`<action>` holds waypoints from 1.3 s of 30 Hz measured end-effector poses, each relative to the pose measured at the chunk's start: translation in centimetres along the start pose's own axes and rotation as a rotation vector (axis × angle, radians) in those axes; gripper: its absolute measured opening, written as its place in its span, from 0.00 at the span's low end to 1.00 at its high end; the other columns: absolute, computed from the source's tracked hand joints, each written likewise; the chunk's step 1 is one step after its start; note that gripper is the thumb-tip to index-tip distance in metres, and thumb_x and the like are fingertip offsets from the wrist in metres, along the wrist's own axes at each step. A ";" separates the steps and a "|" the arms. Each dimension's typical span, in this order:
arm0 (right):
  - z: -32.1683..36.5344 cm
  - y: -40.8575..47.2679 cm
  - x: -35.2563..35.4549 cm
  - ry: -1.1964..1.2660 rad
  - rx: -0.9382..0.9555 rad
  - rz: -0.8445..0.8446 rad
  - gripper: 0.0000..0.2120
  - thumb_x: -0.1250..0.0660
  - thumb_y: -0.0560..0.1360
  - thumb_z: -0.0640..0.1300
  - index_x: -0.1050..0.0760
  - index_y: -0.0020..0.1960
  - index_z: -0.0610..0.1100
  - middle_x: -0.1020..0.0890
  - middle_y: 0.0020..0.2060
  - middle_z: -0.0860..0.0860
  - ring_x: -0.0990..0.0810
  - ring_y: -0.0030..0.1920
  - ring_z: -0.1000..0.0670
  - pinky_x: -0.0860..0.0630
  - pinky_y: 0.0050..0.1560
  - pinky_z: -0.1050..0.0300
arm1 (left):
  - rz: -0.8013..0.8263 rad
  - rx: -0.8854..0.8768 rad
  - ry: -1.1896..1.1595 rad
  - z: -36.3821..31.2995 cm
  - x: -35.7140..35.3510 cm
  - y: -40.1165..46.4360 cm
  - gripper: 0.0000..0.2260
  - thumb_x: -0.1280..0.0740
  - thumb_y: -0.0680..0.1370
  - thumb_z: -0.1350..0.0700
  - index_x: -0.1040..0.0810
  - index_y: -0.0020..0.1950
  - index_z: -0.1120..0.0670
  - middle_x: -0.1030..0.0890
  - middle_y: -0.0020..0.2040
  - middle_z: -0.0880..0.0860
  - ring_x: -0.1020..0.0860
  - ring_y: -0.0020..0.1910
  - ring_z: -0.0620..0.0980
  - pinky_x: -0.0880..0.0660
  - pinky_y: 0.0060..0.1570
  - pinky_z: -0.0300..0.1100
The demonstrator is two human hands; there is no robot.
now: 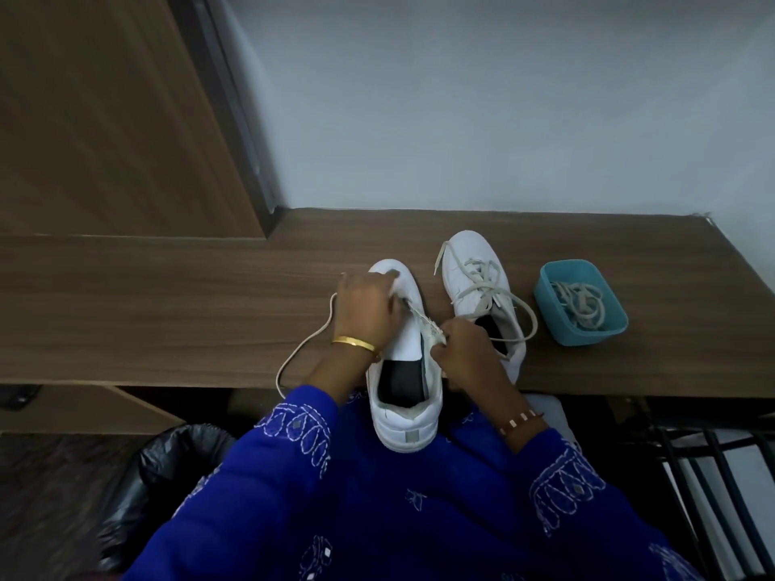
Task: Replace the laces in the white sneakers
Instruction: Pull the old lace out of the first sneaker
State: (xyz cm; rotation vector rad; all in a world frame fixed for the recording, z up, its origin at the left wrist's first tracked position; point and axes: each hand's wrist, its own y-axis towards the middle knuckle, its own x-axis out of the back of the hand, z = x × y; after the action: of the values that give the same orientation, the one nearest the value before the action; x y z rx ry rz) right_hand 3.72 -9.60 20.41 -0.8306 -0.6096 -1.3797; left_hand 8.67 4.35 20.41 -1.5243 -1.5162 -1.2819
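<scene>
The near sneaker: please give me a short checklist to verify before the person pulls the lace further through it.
1. Near sneaker steady: not ok, its heel hangs over the desk edge toward the lap.
2. Left hand on the shoe's front: ok, it rests over the toe area.
3. Right hand holds the lace: ok, its fingers pinch it beside the tongue.
4. Loose lace end free: ok, it trails left on the desk and over the edge.
5. Which eyelet is threaded: cannot tell, hands hide it.
6. Spare laces nearby: ok, in the blue tub.
</scene>
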 end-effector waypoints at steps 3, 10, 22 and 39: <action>-0.1 0.0 0.1 0.014 -0.002 -0.001 0.18 0.39 0.71 0.33 0.42 0.27 0.44 0.35 0.25 0.51 0.31 0.34 0.47 0.42 0.32 0.57 | 0.227 -0.020 0.266 -0.5 -0.4 0.6 0.14 0.42 0.78 0.55 0.24 0.62 0.51 0.21 0.55 0.54 0.25 0.56 0.56 0.44 0.68 0.57; 0.1 -0.3 0.2 0.028 -0.020 -0.012 0.17 0.39 0.72 0.34 0.41 0.28 0.43 0.34 0.27 0.50 0.30 0.37 0.47 0.41 0.34 0.58 | 0.237 -0.082 0.447 -0.9 -0.1 1.8 0.11 0.42 0.78 0.60 0.21 0.55 0.55 0.23 0.54 0.55 0.25 0.55 0.57 0.41 0.67 0.57; -1.1 0.1 0.5 0.012 -0.059 -0.005 0.05 0.39 0.73 0.34 0.32 0.38 0.37 0.31 0.30 0.48 0.30 0.39 0.47 0.41 0.35 0.58 | -0.310 0.846 -1.210 3.3 1.4 2.8 0.14 0.39 0.77 0.63 0.30 0.31 0.54 0.27 0.32 0.52 0.27 0.33 0.50 0.29 0.40 0.44; 0.2 -0.1 0.0 -0.038 -0.021 0.011 0.18 0.39 0.73 0.34 0.43 0.29 0.44 0.37 0.27 0.51 0.38 0.28 0.54 0.46 0.26 0.65 | 0.214 -0.002 0.382 -0.9 -1.1 1.9 0.11 0.41 0.78 0.57 0.20 0.55 0.53 0.22 0.53 0.54 0.23 0.53 0.57 0.37 0.65 0.55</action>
State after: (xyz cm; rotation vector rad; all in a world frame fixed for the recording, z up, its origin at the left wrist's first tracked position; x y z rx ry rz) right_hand 3.65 -9.41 20.54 -0.8779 -0.6202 -1.3644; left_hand 10.45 2.86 20.01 -1.3096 -1.0799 -1.3538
